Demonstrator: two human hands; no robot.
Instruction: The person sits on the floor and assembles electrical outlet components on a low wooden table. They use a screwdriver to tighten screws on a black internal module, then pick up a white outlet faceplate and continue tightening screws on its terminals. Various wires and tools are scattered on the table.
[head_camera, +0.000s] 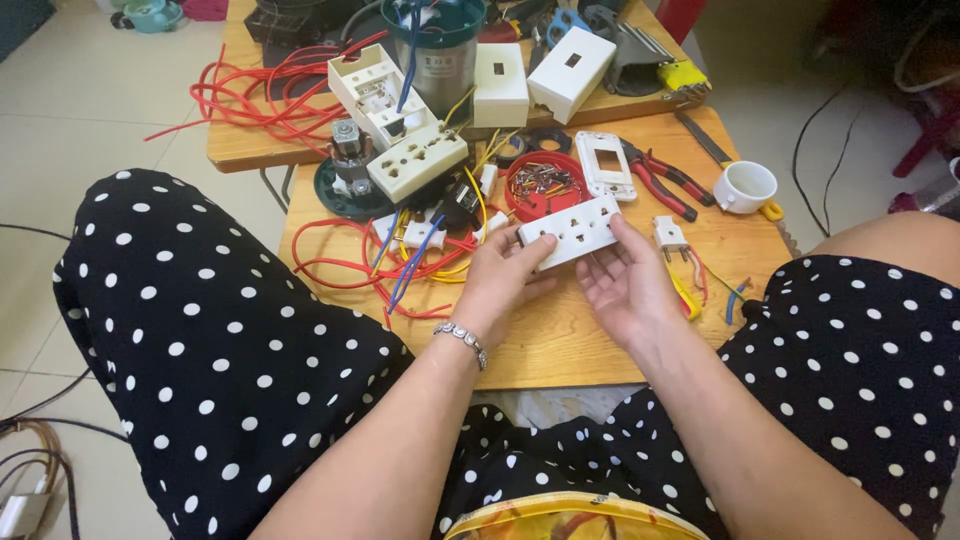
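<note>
A pale tiled floor (60, 90) spreads out beneath you, and two low wooden surfaces sit in front of your knees: the nearer counter (560, 340) and a second counter (250, 150) behind it, both crowded with electrical parts. You sit with your legs apart in a black dress with white dots (220, 330), the nearer counter between your knees.

Your left hand (500, 275) and right hand (625, 280) meet over the middle of the nearer counter, and together they hold a white socket strip (572, 231) with several outlets, lifted just above the wood and tilted, its far end higher. The fingers of your left hand are closed around its near-left end, thumb on top. The fingers of your right hand are curled loosely under and behind its right part, palm turned up. A beaded bracelet (462, 338) circles your left wrist.

Just to the left of your left hand lies a tangle of red, blue and yellow wires (380, 260). Behind the strip sits a red round tray of small screws (545, 182), with a white face plate (601, 165) beside it and red-handled pliers (665, 180) to its right. A white plug (669, 238) lies near your right hand, and a white cup (745, 186) stands further right. Another cream socket block (417, 162) rests to the left, near the gap between the counters.
</note>
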